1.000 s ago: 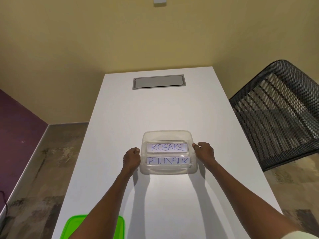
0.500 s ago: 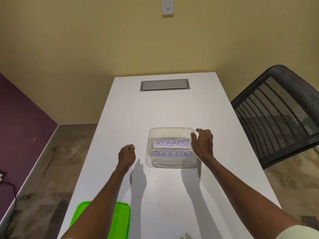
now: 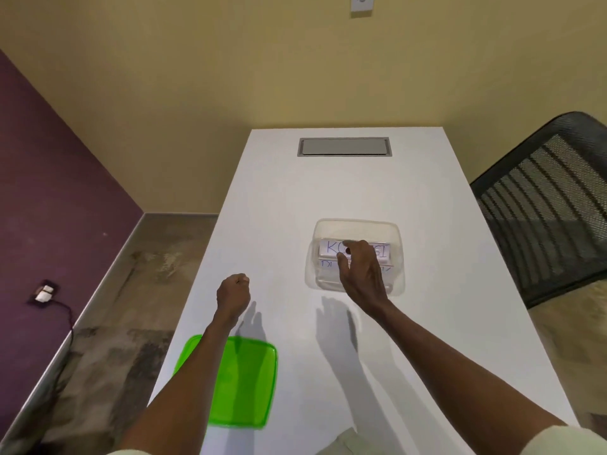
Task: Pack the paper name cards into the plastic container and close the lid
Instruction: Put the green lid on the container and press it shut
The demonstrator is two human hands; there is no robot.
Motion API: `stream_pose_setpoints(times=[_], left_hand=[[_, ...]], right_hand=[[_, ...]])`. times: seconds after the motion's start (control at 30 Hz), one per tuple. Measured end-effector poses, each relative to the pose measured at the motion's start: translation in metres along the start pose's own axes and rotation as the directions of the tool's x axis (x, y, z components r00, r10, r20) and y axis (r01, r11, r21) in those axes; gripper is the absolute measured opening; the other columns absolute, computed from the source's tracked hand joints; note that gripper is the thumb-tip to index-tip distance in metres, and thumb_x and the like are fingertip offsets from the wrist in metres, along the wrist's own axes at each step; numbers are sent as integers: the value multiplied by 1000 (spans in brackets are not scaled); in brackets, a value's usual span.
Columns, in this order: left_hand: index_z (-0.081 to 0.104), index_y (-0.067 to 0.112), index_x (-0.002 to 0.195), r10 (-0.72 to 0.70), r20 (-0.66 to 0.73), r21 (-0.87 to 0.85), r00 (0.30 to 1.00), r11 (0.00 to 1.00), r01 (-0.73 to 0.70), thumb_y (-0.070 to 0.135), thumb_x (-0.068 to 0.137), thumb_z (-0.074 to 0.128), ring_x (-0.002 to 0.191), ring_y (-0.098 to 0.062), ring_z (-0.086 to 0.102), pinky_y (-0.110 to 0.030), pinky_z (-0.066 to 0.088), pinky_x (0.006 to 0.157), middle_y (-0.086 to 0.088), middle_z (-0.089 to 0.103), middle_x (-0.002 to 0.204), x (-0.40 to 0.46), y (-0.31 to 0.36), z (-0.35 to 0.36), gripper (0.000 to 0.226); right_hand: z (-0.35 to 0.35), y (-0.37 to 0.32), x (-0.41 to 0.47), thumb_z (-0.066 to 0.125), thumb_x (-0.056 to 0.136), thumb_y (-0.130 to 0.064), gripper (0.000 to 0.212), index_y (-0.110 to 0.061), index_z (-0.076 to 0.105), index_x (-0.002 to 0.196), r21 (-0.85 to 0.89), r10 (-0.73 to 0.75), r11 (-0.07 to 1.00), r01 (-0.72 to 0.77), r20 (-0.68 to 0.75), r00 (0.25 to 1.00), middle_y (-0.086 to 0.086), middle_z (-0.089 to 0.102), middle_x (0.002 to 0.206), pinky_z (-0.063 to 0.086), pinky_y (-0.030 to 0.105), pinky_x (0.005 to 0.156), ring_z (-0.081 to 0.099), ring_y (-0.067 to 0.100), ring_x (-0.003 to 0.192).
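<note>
Clear container [image 3: 356, 229] holds two blue-lettered cards [image 3: 331, 248]; right hand [image 3: 361, 270] spread over them, left hand [image 3: 234, 293] fisted.

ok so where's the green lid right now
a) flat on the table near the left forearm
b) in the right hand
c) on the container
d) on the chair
a: the green lid lies flat on the white table, partly under the left forearm, while the clear plastic container sits uncovered further away with the right hand reaching into it over the name cards.
</note>
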State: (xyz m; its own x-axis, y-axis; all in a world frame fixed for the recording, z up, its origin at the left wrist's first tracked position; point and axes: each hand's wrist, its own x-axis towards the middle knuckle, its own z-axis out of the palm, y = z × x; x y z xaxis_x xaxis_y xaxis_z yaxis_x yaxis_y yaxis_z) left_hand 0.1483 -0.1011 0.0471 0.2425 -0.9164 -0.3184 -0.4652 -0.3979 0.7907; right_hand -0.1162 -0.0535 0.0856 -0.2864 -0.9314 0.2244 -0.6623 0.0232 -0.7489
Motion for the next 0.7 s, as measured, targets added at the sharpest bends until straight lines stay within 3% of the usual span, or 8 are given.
stream_pose_setpoints(times=[0.07, 0.17, 0.23, 0.33, 0.4, 0.47, 0.6, 0.7], left_hand=[[53, 7, 64, 3, -30, 61, 1000, 998, -2, 11, 91, 43, 75, -33, 47, -39, 45, 72, -16, 52, 70, -6, -12, -11, 30], [56, -9, 76, 8, -71, 169, 997, 986, 4, 7, 91, 42, 92, -48, 53, -44, 45, 78, -33, 59, 91, -11, -31, -28, 26], [58, -14, 92, -6, -79, 207, 997, 978, 22, 11, 91, 43, 106, -48, 54, -44, 45, 86, -33, 60, 108, -11, -44, -37, 29], [65, -5, 106, -17, -65, 258, 998, 965, 33, 14, 93, 47, 113, -40, 56, -38, 42, 89, -25, 63, 119, -10, -65, -50, 29], [56, -5, 127, -59, -47, 265, 997, 962, 69, 9, 96, 48, 125, -34, 52, -27, 41, 94, -22, 56, 134, -8, -79, -56, 34], [47, -6, 135, -115, -37, 228, 993, 966, 120, 8, 98, 48, 128, -34, 50, -16, 42, 91, -25, 51, 139, -9, -90, -59, 40], [45, -3, 137, -158, -74, 314, 985, 934, 173, 17, 97, 50, 132, -36, 46, -37, 36, 107, -26, 49, 140, -12, -106, -61, 46], [43, -4, 138, -165, -85, 382, 983, 905, 185, 18, 96, 51, 132, -40, 43, -42, 34, 110, -29, 47, 140, -15, -115, -61, 47]], right_hand=[[13, -7, -11, 54, 93, -14, 24, -5, 59, 114, 12, 3, 1000, -4, 48, 999, 11, 60, 106, 42, 35, 92, 53, 27, 105], [35, -15, -26, 53, 93, -15, 21, -5, 62, 110, 28, 59, 998, -63, 128, 990, 11, 62, 106, 42, 32, 89, 57, 26, 103], [49, -17, -35, 51, 93, -15, 22, -5, 64, 107, -2, 93, 995, -95, 200, 975, 13, 64, 107, 44, 34, 90, 58, 27, 104], [67, -18, -50, 50, 92, -14, 21, -5, 66, 103, -54, 104, 994, -92, 299, 949, 16, 65, 104, 46, 37, 87, 59, 31, 101], [78, -18, -60, 51, 92, -16, 22, -5, 66, 104, -84, 143, 989, -120, 362, 921, 17, 65, 105, 46, 36, 86, 59, 32, 101], [87, -19, -68, 50, 91, -18, 25, -6, 65, 107, -119, 193, 980, -157, 434, 880, 18, 66, 106, 46, 34, 87, 61, 32, 101], [102, -20, -81, 53, 88, -16, 29, -5, 64, 112, -177, 297, 955, -239, 553, 778, 18, 68, 110, 46, 31, 89, 62, 29, 106], [112, -18, -92, 55, 88, -16, 29, -4, 63, 113, -219, 362, 932, -288, 592, 720, 16, 65, 118, 45, 31, 93, 58, 30, 113]])
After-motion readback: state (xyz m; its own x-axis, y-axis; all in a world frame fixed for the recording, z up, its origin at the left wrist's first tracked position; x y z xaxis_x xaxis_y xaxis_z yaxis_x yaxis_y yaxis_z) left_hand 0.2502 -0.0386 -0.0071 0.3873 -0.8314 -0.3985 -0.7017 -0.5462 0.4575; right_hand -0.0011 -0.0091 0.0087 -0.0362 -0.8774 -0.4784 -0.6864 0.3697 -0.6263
